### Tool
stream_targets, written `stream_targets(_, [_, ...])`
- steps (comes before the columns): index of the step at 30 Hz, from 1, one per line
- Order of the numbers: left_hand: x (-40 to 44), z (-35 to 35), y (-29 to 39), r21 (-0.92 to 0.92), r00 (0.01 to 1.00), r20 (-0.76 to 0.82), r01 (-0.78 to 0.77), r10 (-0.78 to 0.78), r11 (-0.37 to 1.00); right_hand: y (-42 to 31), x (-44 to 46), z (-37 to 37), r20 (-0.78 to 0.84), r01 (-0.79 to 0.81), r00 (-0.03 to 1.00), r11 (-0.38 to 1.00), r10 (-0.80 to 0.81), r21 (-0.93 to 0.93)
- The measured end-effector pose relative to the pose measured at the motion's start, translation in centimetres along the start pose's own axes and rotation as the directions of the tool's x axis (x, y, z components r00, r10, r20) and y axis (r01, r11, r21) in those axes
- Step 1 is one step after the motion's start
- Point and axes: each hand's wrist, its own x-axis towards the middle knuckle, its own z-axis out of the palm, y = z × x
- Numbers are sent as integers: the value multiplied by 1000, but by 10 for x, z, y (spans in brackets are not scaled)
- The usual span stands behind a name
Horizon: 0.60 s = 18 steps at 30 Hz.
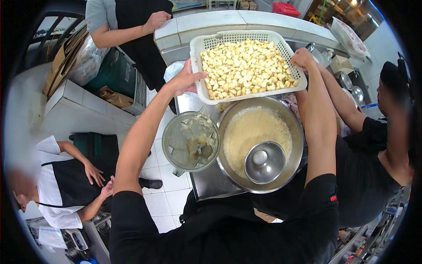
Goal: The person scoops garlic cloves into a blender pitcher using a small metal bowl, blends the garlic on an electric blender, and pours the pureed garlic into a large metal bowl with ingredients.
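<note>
- White plastic basket [246, 97] loaded with whole peeled garlic cloves [248, 66] is above the counter [213, 180], past the big bowl toward the far edge. Can't tell if anything's propping it up.
- Left hand [187, 80]: grip closed on the basket's left side, thumb over the rim. Right hand [302, 59]: curled round the right side, so both are gripping it.
- Progress-wise I'd call it partway. Big steel bowl [297, 136] by the counter's near edge already has a good load of pale ground mash [252, 123], garlic by the look of it. Cloves in the basket look whole, so I'd count that lot as undone.
- Small steel bowl [265, 163] sits in the mash, hogging the near side.
- Blender jar [176, 147] is at the counter's left edge, just beside the big bowl, walls all smeary.
- Tight quarters tbh: a co-worker's arm [345, 97] is right by the right forearm [319, 114], another person's hand [158, 21] is at the tiled ledge [211, 20] beyond the counter's far edge, and a third person [66, 185] in an apron is off left.
</note>
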Motion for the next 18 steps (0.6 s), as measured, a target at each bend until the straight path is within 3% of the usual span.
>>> stream_targets(2, [0,-1,4,95,999,-23,46,-44,994,-5,3,3,2,-66,998,997,66,27])
stream_targets(4, [3,-4,1,102,999,-26,33,-31,994,-9,8,8,-56,33,997,966,-49,-257])
stream_targets(8, [5,-11,-3,197,995,-82,76,-61,977,-18,-1,-3,22,-61,998,981,66,-186])
stream_targets(10, [4,-16,-7,223,993,-94,92,-72,970,-20,-1,-7,-319,167,920,964,-229,-209])
stream_targets(14, [3,-17,-18,133,995,-15,101,-100,986,-58,-12,-41,-510,415,769,908,-385,-58])
stream_targets(16, [0,-15,-18,162,998,-43,57,-51,985,-92,-37,-56,-462,453,824,872,-329,187])
stream_targets(18, [-3,-13,-18,178,997,-51,70,-62,982,-132,-118,-69,-370,479,847,849,-381,223])
